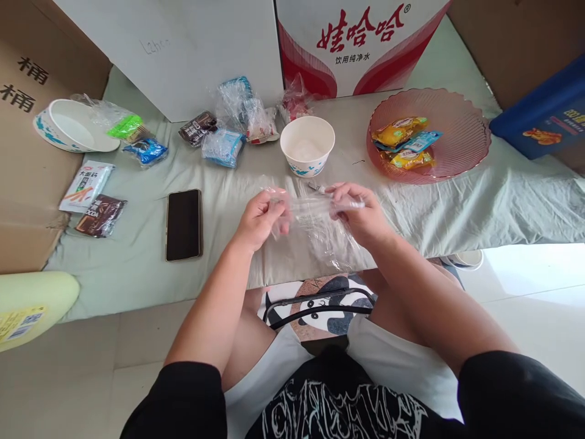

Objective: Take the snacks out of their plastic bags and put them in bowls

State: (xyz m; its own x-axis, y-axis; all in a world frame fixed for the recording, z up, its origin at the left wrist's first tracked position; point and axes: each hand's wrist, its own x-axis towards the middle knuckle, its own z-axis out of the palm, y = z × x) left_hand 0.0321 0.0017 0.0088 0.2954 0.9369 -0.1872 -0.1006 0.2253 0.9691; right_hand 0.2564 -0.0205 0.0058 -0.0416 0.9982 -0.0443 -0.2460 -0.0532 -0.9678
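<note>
Left hand fingers are pinching one end of a clear plastic bag; right hand fingers are gripping the other end. Bag is spanning the gap, loose film hanging toward the near side of the cloth. Good handling: keeping both pinches level, tension even, thin film untorn. Paper bowl is standing just beyond, so knuckles should be staying clear.
</note>
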